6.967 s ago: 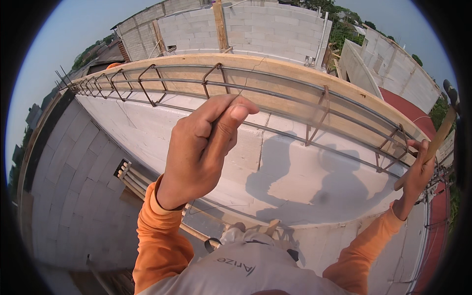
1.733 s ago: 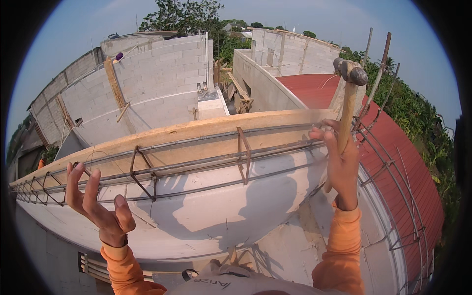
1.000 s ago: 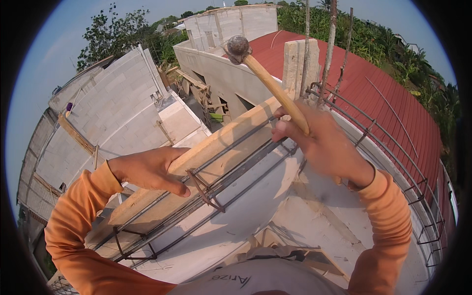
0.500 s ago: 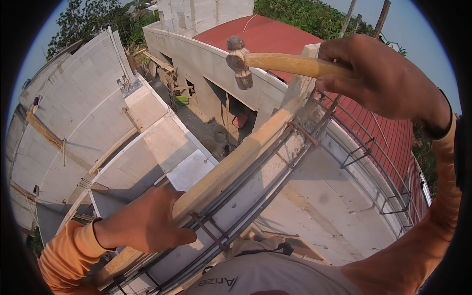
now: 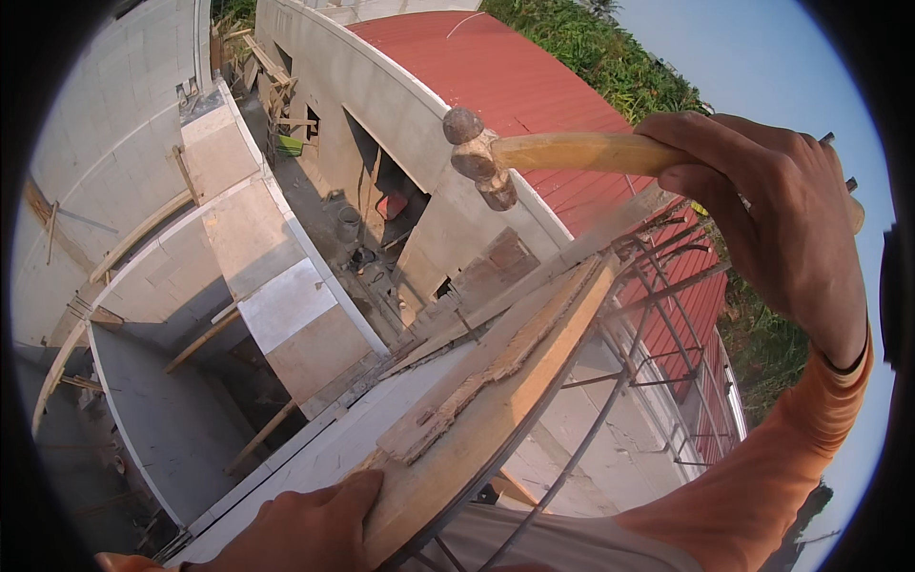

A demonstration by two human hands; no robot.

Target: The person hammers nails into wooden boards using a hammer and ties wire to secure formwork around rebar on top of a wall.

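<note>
Hammer (image 5: pixel 534 157) up high, and your right hand (image 5: pixel 772 224) is wrapped tight round its pale wooden handle, fingers curled over the top, metal head cocked out to the left above the formwork. That raised, level hold reads like the top of a swing, with the head roughly over the far stretch of the wooden plank (image 5: pixel 496 381).

Down low, your left hand (image 5: pixel 305 524) is pressed flat against the near end of that plank, thumb along its edge, fingers mostly out of view, so I cannot tell whether they curl under. It looks placed there to steady the board well clear of the hammer.

The plank runs diagonally along the top of the wall, right beside the rebar cage (image 5: pixel 648 315), whose stirrups loop alongside it on the right. Far below sit grey block walls (image 5: pixel 238 248) and a red roof (image 5: pixel 534 86).
</note>
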